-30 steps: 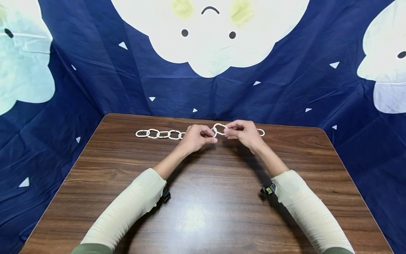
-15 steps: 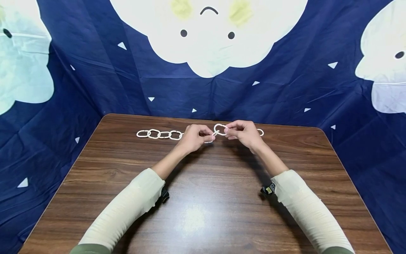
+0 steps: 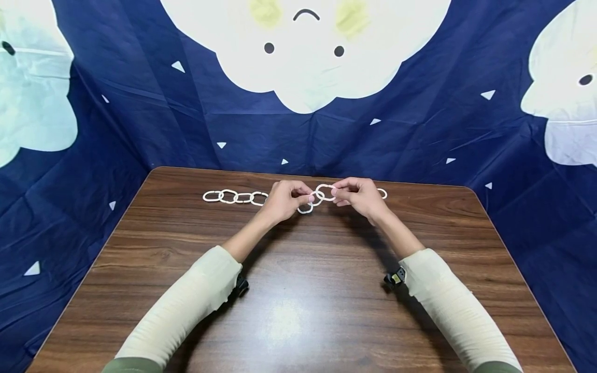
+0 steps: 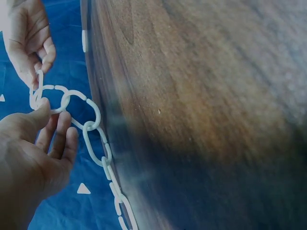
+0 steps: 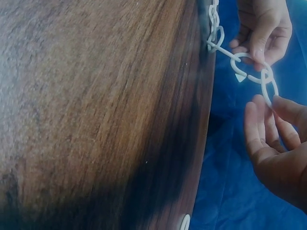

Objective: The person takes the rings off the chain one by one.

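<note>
A chain of white C-shaped plastic links [image 3: 228,189] lies along the table's far edge on the left, its near-centre part lifted off toward the hands. My left hand [image 3: 285,202] pinches one raised link [image 4: 48,87] between thumb and fingertips. Opposite it, my right hand [image 3: 361,195] pinches the neighbouring link [image 5: 275,92] by its outer end. These two links overlap and pass through each other. Below the left fingertips, another link [image 3: 306,212] of the chain hangs in a bend. A separate white link [image 3: 385,194] lies just right of the right hand, partly hidden behind it.
The dark wood-grain table [image 3: 298,269] has rounded far corners. Close behind its far edge hangs a blue cloth [image 3: 196,129] with white clouds and small triangles, which also covers both sides. Both forearms wear pale sleeves [image 3: 186,300] with small black cameras [image 3: 395,278] at the wrists.
The left fingertips have shifted a little along the chain, so more of the pinched link and the bend below it now show. The right hand has stayed nearly still with its link.
</note>
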A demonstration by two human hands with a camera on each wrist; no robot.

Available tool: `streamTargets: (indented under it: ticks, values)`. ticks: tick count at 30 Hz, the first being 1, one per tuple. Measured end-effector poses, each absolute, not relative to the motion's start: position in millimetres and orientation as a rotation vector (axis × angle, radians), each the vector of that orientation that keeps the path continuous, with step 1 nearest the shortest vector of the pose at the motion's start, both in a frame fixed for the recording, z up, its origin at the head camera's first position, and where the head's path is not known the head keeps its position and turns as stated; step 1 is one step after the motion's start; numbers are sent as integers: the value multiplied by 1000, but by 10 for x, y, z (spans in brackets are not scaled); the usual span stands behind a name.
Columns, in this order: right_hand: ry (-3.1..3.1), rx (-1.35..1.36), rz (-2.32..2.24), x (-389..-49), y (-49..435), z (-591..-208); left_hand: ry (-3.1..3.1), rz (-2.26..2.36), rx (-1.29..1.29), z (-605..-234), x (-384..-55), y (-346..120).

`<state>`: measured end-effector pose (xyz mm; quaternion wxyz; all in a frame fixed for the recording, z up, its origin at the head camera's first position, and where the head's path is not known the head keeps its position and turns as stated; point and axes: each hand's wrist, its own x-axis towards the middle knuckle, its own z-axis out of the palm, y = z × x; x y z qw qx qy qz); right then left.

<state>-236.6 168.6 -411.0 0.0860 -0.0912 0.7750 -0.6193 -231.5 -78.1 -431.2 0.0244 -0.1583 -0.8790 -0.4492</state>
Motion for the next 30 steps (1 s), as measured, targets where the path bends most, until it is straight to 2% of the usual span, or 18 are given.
streamTargets:
  ticks: [30]
  values:
    - [2256, -306, -1709, -2310, 1653, -4280, -2722, -1373, -469, -4324, -2337, -792]
